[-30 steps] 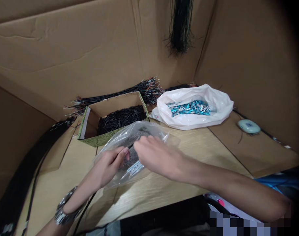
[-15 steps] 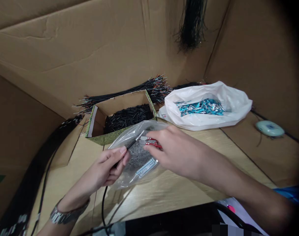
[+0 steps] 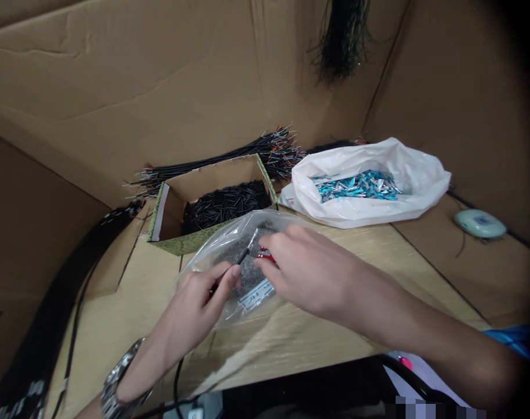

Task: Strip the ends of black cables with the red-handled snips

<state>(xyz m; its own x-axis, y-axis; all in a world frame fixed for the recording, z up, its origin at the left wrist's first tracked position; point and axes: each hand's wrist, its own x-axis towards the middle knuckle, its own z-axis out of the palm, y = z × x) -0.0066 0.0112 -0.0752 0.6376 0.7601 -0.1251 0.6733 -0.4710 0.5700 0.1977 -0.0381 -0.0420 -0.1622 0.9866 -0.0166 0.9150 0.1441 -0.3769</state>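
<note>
Pinched in my left hand (image 3: 207,291) is a black cable (image 3: 244,256), its pale stripped end pointing up and away from me. My right hand (image 3: 303,262) is closed round small red-handled snips (image 3: 263,254). Their blades meet the cable just below the pale end; whether they are fully shut I cannot tell. Both hands are over a clear plastic bag (image 3: 212,244) holding a mass of fine grey clippings and a blue-and-white label (image 3: 256,294). The cable's lower length hangs below my left wrist.
Behind the bag stands a green-patterned box (image 3: 166,244) of short black tube pieces (image 3: 225,205). To its right sits a white bag (image 3: 356,218) of blue and silver scraps. Black cable bundles (image 3: 212,160) lie behind and at left (image 3: 68,291). A pale green device (image 3: 480,224) lies right.
My left hand has turned over and moved right and slightly up, bringing the cable against the snips' blades. My right hand has shifted slightly left.
</note>
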